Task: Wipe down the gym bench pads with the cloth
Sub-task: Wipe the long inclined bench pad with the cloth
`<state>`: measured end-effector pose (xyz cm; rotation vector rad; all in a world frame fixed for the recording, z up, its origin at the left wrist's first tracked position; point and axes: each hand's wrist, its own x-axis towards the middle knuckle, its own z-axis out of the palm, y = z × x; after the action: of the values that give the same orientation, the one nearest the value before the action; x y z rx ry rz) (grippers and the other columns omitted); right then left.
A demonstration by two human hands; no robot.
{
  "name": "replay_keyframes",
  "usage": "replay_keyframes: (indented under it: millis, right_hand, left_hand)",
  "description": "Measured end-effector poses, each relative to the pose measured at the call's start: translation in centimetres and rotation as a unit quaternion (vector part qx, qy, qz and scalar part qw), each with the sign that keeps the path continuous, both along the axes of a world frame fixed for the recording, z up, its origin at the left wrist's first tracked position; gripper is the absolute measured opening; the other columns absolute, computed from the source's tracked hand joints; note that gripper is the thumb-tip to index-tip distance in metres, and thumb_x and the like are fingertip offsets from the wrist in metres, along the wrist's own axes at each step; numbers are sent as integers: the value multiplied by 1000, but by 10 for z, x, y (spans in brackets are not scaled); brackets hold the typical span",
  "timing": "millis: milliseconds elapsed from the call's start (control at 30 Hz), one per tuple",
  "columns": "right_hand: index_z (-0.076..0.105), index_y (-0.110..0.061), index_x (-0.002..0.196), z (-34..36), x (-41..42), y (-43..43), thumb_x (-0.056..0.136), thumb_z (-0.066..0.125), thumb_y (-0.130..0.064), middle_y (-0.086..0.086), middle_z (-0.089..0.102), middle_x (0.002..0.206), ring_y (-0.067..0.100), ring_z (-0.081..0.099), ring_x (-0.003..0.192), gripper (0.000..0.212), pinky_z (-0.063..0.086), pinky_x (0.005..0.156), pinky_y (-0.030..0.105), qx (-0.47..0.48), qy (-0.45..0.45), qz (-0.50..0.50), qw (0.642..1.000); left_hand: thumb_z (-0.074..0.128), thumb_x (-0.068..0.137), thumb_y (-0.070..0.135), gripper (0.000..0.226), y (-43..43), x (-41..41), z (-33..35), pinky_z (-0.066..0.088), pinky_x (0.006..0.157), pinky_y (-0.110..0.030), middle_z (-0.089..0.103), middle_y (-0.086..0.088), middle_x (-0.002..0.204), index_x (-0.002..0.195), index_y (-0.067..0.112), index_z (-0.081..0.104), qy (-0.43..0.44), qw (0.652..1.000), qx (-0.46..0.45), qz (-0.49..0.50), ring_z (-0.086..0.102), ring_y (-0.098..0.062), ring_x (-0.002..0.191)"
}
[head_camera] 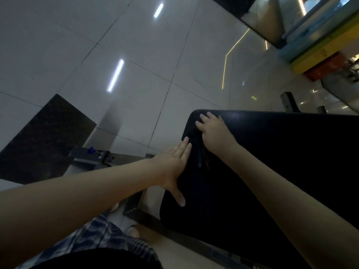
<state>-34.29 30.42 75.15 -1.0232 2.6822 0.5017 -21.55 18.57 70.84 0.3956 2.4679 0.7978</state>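
Head view: black bench pad [272, 152] sits lower right over tiled floor [136, 55]. Left hand [172, 164] lies flat on the pad's edge, fingers straight and together, thumb splayed. Right hand [213, 131] presses near the pad's far corner, fingers slightly spread. Dark cloth [201, 152] lies under it, barely distinguishable from the pad.

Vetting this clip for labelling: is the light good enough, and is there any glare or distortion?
Head view: dim overall, and the black bench pad swallows detail under the right hand; light streaks glare on the floor tiles; tile lines tilt and splay from the wide-angle lens.
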Motion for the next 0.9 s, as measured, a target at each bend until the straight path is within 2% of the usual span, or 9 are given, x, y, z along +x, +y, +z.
replay_keyframes:
  millis: [100, 167, 267, 367, 467, 600, 700, 833, 900]
  right_hand:
    - [57, -8, 126, -12, -26, -30, 92, 40, -5, 13, 47, 137, 30, 35, 131, 37, 20, 115, 42, -28, 29, -62, 997]
    - [60, -5, 120, -17, -28, -36, 91, 40, -3, 13, 49, 134, 30, 38, 128, 35, 22, 113, 40, -44, 44, -80, 995]
    - [57, -5, 126, -16, -14, -27, 92, 41, -4, 14, 44, 143, 30, 32, 135, 38, 18, 117, 41, -53, 67, -85, 993]
    - [42, -8, 143, -8, 16, -16, 95, 42, -6, 14, 27, 157, 28, 17, 146, 48, 6, 121, 42, -53, 57, -115, 990]
    - [35, -9, 148, -1, 65, 1, 95, 45, -6, 12, 21, 160, 28, 10, 149, 54, 1, 120, 41, -86, 55, -146, 984]
    - [63, 0, 125, -1, 140, 23, 68, 72, 0, 21, 54, 137, 39, 47, 131, 58, 26, 109, 52, -127, 95, -157, 975]
    - [67, 0, 118, -5, 163, 26, 53, 84, -4, 22, 61, 129, 40, 54, 124, 67, 36, 102, 56, -113, 79, -166, 977]
    - [68, -1, 116, -15, 129, 15, 64, 74, 1, 21, 61, 128, 39, 53, 125, 53, 28, 105, 54, -108, 127, -162, 973]
    - [58, -2, 131, -15, 98, 2, 80, 63, 0, 21, 48, 144, 37, 36, 139, 51, 12, 113, 48, -103, 111, -180, 972]
  left_hand:
    - [83, 58, 66, 158, -1, -2, -2, -9, 118, -29, -43, -17, 150, 145, 1, -31, -6, 1000, 0, -6, -24, -26, 147]
    - [82, 59, 66, 157, -2, -1, -3, -10, 116, -26, -44, -15, 150, 146, 2, -32, -7, 1000, 10, -5, -24, -24, 147]
    - [79, 59, 70, 156, -6, 2, -5, -10, 110, -21, -45, -11, 150, 147, 5, -32, 1, 1000, 18, -9, -24, -21, 147]
    - [78, 62, 70, 153, -7, 4, -7, -7, 106, -20, -49, -5, 148, 145, 10, -36, -10, 999, 30, -12, -24, -18, 147]
    - [78, 63, 69, 153, -7, 2, -9, -9, 105, -21, -50, -7, 147, 144, 9, -37, -13, 999, 27, -20, -27, -20, 146]
    - [71, 63, 77, 152, -8, -2, -9, -14, 112, -27, -45, -17, 149, 146, 3, -32, 28, 998, -23, -57, -28, -29, 146]
    - [65, 62, 83, 152, -7, -5, -9, -13, 118, -35, -39, -24, 151, 147, -3, -28, 64, 993, -62, -83, -27, -35, 145]
    - [67, 61, 82, 153, -12, -8, -11, -15, 118, -35, -36, -26, 151, 148, -4, -25, 91, 987, -82, -106, -27, -36, 145]
    - [69, 61, 81, 153, -16, -9, -13, -15, 118, -34, -36, -25, 152, 148, -3, -25, 96, 987, -79, -106, -27, -34, 146]
